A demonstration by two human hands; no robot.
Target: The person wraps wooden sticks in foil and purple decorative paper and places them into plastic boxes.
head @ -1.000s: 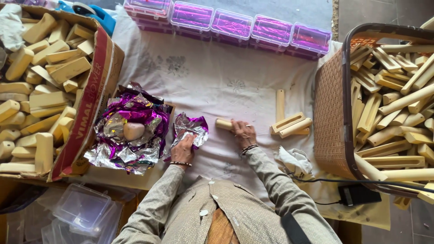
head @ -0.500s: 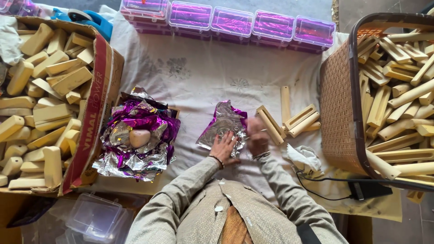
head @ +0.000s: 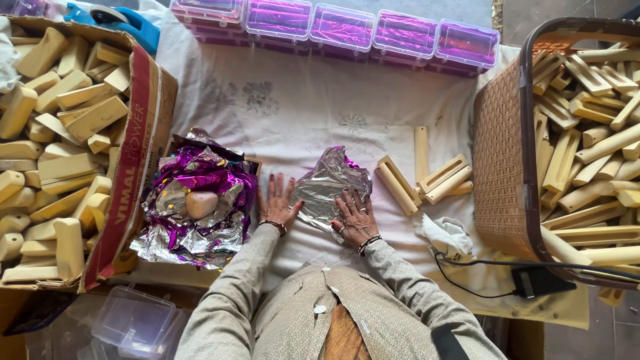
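both hands (head: 319,208) flatten foil (head: 330,183) on white cloth (head: 293,107).

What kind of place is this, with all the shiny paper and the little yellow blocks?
It looks like a small packing spot, maybe at home. A cardboard box and a basket are full of pale blocks, plastic boxes are lined up, and both hands, left hand and right hand, press on a foil sheet.
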